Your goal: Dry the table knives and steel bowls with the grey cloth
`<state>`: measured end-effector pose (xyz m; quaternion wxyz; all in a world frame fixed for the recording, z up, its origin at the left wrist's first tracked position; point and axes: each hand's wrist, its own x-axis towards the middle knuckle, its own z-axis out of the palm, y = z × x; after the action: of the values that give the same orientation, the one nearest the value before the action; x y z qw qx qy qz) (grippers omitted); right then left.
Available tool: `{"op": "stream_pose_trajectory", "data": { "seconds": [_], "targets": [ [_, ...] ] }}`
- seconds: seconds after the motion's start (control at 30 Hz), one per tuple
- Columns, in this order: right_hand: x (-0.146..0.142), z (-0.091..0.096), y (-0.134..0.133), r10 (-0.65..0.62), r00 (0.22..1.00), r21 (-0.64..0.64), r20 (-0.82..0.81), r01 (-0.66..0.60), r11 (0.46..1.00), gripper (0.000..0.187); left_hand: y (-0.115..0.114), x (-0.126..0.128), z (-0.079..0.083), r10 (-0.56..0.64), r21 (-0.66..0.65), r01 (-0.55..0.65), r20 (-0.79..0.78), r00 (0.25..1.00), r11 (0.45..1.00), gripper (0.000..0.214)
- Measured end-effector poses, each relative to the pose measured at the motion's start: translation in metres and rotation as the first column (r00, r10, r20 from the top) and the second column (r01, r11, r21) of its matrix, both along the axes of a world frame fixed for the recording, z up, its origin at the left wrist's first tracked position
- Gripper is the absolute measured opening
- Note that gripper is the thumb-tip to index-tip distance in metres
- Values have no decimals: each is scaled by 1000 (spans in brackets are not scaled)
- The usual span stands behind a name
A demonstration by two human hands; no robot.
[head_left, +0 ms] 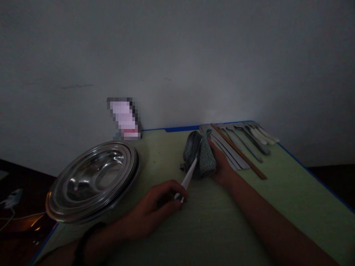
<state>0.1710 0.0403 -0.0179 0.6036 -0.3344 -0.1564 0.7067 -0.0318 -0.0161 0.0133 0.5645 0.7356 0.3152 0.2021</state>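
Observation:
My left hand (158, 207) is closed around the handle end of a white utensil (188, 177), which slants up to the right. Its far end disappears inside a checked grey-green cloth (203, 157). My right hand (222, 164) is wrapped round that cloth, pressing it about the utensil's hidden end. Both hands rest low over the pale green tabletop (216, 218). I cannot make out whether the utensil is a spoon or something else.
A stack of shiny steel plates (93, 181) overhangs the table's left edge. Several spoons and flat utensils (244, 142) with a pair of brown chopsticks (238, 151) lie in a row at the back right. A blurred small box (124, 118) leans against the grey wall.

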Motion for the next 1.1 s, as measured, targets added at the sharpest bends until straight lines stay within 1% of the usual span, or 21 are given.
{"op": "stream_pose_trajectory", "data": {
  "seconds": [0.1,0.23,0.33,0.47,0.6,0.67,0.73,0.83,0.97,1.03,1.1],
  "targets": [
    [0,0,-1,-48,997,-5,58,48,999,22,0,0,0,8,7,-8,-31,999,1000,17],
    [0,-3,-1,-49,996,-4,73,50,999,19,1,1,-2,10,5,-10,-62,998,1000,18],
    [2,-6,0,-38,993,39,108,34,999,22,0,2,-2,13,22,-12,-74,997,1000,17],
    [2,-8,1,-39,990,49,139,32,998,25,0,1,-2,8,19,-6,-69,998,1000,16],
    [1,-4,0,-35,993,34,109,31,999,22,0,1,-4,19,-12,-20,-49,999,1000,17],
    [0,-4,0,-38,991,23,126,36,999,19,0,1,-4,19,-28,-20,-29,999,999,17],
    [1,-5,0,-61,979,51,193,52,997,16,0,1,-4,13,-37,-14,-22,1000,999,16],
    [2,-10,2,-91,951,154,295,47,987,14,0,1,-4,10,-59,-12,-34,999,998,17],
    [0,-13,0,-52,933,241,356,-38,970,24,-2,1,-5,25,-108,-26,-10,1000,994,21],
    [0,-13,-1,-58,890,272,452,-75,959,33,-4,1,-7,47,-108,-44,21,999,993,25],
    [-1,-10,-2,-93,816,300,570,-101,948,38,-4,1,-9,69,-95,-65,46,997,993,35]
  ]
}}
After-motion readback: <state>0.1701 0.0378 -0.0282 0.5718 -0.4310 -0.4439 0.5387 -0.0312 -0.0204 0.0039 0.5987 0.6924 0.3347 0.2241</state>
